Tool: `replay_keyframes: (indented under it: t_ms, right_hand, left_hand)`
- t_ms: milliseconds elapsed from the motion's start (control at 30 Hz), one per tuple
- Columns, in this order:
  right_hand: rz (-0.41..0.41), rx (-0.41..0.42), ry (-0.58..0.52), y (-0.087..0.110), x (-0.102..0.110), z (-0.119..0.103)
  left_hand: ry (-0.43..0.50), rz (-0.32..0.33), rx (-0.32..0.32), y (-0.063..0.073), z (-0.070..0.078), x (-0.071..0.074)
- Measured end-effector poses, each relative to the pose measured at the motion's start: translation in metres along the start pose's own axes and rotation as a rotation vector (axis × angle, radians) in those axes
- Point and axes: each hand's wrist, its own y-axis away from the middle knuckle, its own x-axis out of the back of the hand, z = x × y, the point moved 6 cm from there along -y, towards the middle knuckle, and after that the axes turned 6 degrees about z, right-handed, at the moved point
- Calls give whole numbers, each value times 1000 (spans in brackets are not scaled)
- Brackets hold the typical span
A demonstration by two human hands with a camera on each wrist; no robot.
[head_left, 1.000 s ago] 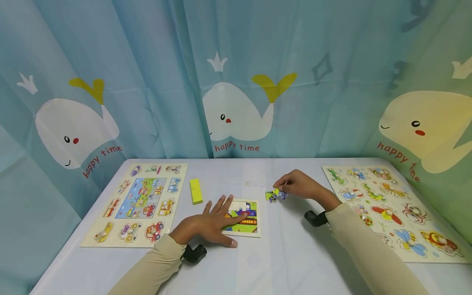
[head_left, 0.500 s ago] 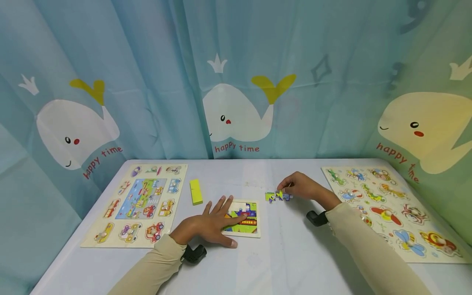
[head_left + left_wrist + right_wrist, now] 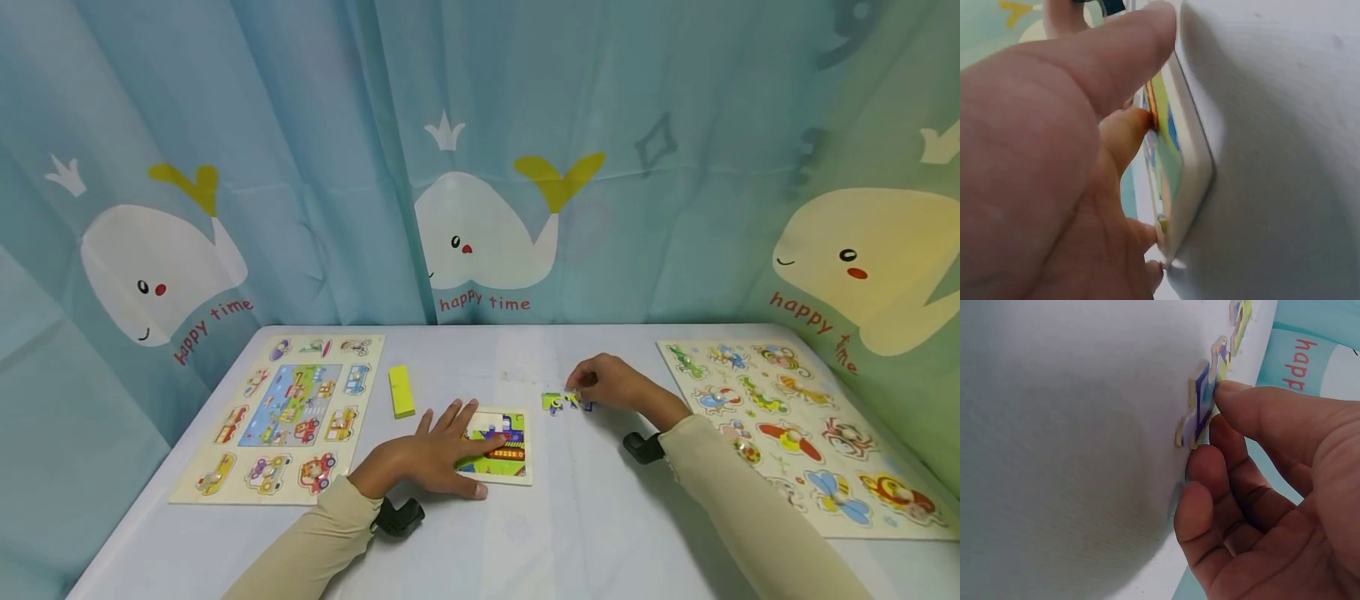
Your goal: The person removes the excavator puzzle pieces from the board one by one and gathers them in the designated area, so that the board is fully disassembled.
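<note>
My left hand (image 3: 431, 460) lies with spread fingers over a small framed jigsaw puzzle (image 3: 528, 446), whose picture shows a purple and red vehicle on green. In the left wrist view its index fingertip touches the picture, and part of the puzzle (image 3: 1194, 162) is hidden behind the hand. Right of the frame, my right hand (image 3: 611, 382) pinches a blue and purple jigsaw piece (image 3: 1204, 403) between thumb and finger, low at the table. A yellow-green piece (image 3: 572, 400) shows beside the fingertips, and another green and purple piece (image 3: 551, 402) lies left of it.
A yellow block (image 3: 401, 392) lies behind the left hand. At the left is a knobbed vehicle puzzle board (image 3: 180, 492); at the right is a bug puzzle board (image 3: 817, 408). A whale-print curtain (image 3: 480, 125) hangs behind the white table (image 3: 517, 550).
My right hand has moved slightly right, the pinched piece going with it, away from the leftmost loose piece. The left hand stays on the framed puzzle.
</note>
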Motion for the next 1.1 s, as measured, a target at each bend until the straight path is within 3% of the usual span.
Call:
replay_keyframes:
  t_ms: [267,467,733,1100]
  right_hand:
    - [89,87,13,-2,5,-12]
    - [74,178,-9,-1,1,-33]
    - [-11,260,-88,0,-14,-57]
    - [-157,363,-122,-1,-38,-74]
  left_hand:
    - [50,49,-23,-8,8,5]
    - [36,6,-86,-15,17,3]
    - [-58,-87,-63,-22,13,-6]
    - [-81,-82,-70,-25,12,-9]
